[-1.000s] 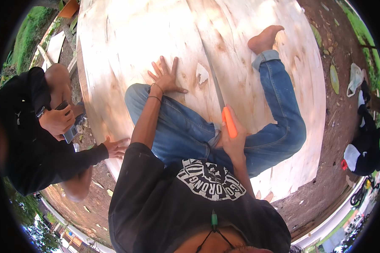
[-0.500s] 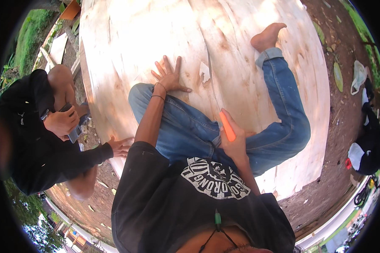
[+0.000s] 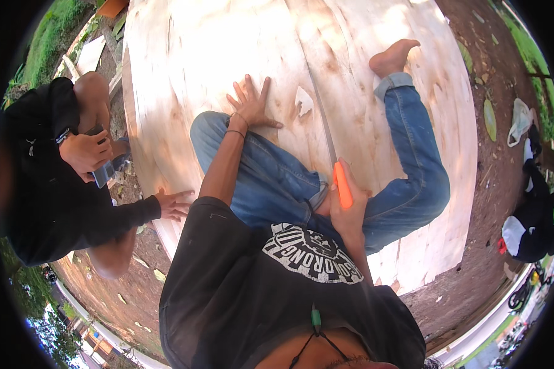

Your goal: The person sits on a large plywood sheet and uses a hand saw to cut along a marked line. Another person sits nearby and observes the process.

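My right hand [image 3: 349, 212] is wrapped round the orange handle of a handsaw [image 3: 343, 186]. Its thin blade, seen nearly edge-on, points away from me along a dark straight line in the pale plywood sheet [image 3: 351, 117]. My left hand [image 3: 250, 107] lies flat on the sheet with fingers spread, left of that line and beyond my left knee. Between this hand and the line is a small pale torn patch [image 3: 303, 101] on the wood.
To the left a person in black crouches, one hand [image 3: 175, 205] on the sheet's edge, the other holding a phone [image 3: 103, 174]. My bare foot [image 3: 395, 57] rests on the sheet at far right. Brown soil, leaves and a white plastic bag [image 3: 521, 122] lie beyond the right edge.
My right hand and the orange handle have shifted slightly right in the picture. My left hand stays spread on the wood. The whole view has tilted a little.
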`<state>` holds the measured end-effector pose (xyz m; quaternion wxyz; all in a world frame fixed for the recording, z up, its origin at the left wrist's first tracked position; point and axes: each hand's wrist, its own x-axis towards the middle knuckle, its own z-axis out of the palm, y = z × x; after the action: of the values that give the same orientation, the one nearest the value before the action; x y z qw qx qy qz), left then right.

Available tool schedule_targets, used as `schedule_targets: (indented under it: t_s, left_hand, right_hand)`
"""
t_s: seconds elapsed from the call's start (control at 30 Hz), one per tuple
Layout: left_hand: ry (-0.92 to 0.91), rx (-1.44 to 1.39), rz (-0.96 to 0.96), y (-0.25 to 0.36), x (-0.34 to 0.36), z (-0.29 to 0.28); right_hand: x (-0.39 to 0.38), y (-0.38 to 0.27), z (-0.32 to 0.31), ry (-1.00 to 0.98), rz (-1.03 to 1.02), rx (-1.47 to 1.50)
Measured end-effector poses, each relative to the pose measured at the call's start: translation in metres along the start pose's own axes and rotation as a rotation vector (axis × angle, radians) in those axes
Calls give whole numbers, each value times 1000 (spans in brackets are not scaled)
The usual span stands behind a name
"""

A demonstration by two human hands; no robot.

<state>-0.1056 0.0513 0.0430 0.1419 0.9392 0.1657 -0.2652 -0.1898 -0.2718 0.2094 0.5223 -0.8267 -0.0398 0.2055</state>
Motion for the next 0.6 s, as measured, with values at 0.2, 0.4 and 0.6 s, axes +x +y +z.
schedule_targets:
  t_s: [0.2, 0.4, 0.6]
  left_hand:
    - [-59, -7, 11, -5, 10, 5]
    - [-55, -12, 39, -8, 11, 7]
    - [-96, -15, -29, 5, 3, -2]
  right_hand:
    - [86, 33, 35, 156, -278, 30]
    - [58, 13, 23, 89, -171, -2]
    - [26, 9, 1, 14, -84, 45]
